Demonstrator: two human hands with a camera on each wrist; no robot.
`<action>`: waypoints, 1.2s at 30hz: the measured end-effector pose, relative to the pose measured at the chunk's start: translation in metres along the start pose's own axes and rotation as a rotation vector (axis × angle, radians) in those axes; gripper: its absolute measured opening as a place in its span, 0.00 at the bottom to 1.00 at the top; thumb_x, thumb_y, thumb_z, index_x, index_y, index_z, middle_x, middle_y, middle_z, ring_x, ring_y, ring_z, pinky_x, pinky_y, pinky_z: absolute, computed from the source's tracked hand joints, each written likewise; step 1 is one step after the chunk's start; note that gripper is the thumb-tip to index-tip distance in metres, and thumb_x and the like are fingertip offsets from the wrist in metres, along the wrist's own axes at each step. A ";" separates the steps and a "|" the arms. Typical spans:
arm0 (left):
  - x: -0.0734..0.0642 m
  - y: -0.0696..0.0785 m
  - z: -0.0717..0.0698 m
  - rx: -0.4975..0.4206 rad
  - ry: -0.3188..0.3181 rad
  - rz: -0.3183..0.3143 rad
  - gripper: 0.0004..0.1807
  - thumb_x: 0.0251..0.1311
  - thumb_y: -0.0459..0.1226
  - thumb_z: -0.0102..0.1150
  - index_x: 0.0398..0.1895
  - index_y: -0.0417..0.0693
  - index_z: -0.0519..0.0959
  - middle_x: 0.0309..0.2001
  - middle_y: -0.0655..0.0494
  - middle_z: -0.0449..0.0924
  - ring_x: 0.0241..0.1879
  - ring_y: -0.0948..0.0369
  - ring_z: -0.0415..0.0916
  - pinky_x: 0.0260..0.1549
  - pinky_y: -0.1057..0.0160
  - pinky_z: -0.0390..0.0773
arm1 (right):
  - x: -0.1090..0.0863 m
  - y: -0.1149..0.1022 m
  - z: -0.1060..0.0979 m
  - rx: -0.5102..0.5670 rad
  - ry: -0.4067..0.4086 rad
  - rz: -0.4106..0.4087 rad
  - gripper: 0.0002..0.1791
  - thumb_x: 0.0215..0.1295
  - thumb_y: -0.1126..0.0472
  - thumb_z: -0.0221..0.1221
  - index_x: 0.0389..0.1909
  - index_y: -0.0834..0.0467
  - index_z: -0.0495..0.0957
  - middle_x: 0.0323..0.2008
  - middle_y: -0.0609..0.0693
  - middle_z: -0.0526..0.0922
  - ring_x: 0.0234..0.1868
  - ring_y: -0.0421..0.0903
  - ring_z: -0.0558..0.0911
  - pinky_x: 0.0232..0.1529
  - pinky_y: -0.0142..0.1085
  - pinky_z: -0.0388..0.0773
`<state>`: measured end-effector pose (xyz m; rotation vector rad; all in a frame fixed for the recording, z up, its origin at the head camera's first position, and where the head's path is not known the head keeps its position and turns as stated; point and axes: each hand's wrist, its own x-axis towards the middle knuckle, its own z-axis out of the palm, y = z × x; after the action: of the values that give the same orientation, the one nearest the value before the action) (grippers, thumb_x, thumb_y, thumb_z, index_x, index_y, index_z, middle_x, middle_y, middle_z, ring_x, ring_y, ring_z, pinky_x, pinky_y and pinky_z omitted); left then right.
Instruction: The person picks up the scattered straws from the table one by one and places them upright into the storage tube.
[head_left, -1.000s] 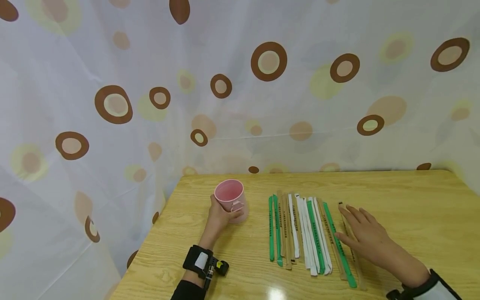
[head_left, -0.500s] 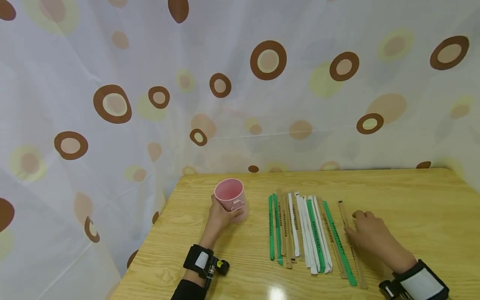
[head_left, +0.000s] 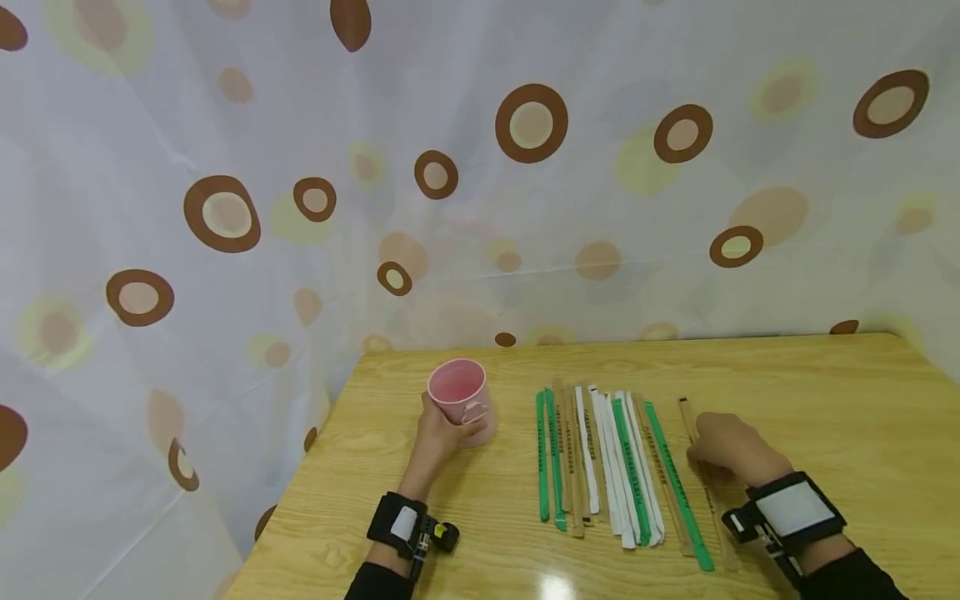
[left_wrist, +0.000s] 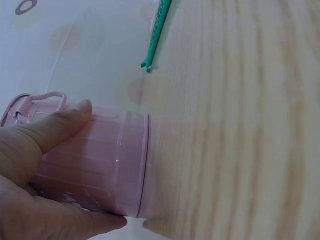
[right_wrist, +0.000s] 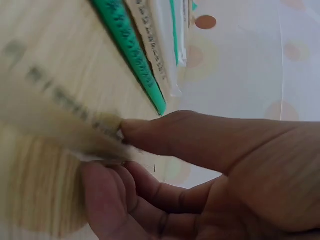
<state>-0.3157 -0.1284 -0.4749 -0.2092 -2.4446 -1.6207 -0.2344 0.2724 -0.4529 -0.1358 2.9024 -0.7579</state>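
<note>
On the left of the table my left hand (head_left: 437,440) grips an upright pink cup (head_left: 458,385). In the left wrist view, its thumb lies along the side of the cup (left_wrist: 105,150) below a small wire-like handle (left_wrist: 55,95). To the right, my right hand (head_left: 738,448) pinches a brown paper-wrapped straw (head_left: 687,419) near its middle, between thumb and fingers. That straw (right_wrist: 55,97) is blurred in the right wrist view, and the hand hides part of it in the head view. A green wrapped straw (head_left: 681,492) lies just left of the hand.
Several green, white and brown wrapped straws (head_left: 611,467) lie side by side between the hands on the wooden table (head_left: 480,533). A spotted curtain (head_left: 450,292) hangs behind the table and along its left side.
My right hand, first spread over the rightmost brown straw, has curled its fingers and closed on it; the straw has shifted slightly. The left hand stays on the cup.
</note>
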 end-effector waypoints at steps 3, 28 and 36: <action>-0.001 -0.001 0.000 0.004 -0.004 -0.006 0.53 0.35 0.37 0.75 0.64 0.38 0.52 0.59 0.39 0.65 0.59 0.48 0.64 0.59 0.51 0.63 | 0.002 -0.001 -0.003 0.019 -0.029 0.039 0.08 0.46 0.69 0.52 0.14 0.60 0.67 0.11 0.49 0.68 0.13 0.44 0.68 0.17 0.34 0.65; 0.001 -0.004 0.000 0.024 0.001 -0.017 0.53 0.35 0.37 0.75 0.64 0.39 0.52 0.59 0.41 0.66 0.59 0.50 0.64 0.60 0.52 0.62 | 0.000 -0.029 -0.020 -0.011 0.158 0.027 0.16 0.55 0.57 0.57 0.14 0.55 0.64 0.12 0.45 0.63 0.14 0.43 0.64 0.16 0.33 0.59; 0.001 0.001 -0.001 0.028 -0.006 -0.021 0.52 0.36 0.37 0.75 0.64 0.39 0.51 0.60 0.40 0.65 0.60 0.50 0.63 0.60 0.52 0.61 | -0.003 -0.047 -0.027 0.039 0.343 0.001 0.16 0.57 0.54 0.53 0.38 0.62 0.67 0.25 0.49 0.72 0.19 0.45 0.67 0.17 0.38 0.64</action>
<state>-0.3166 -0.1286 -0.4739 -0.1854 -2.4810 -1.5950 -0.2328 0.2446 -0.4062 0.0012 3.2036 -0.9185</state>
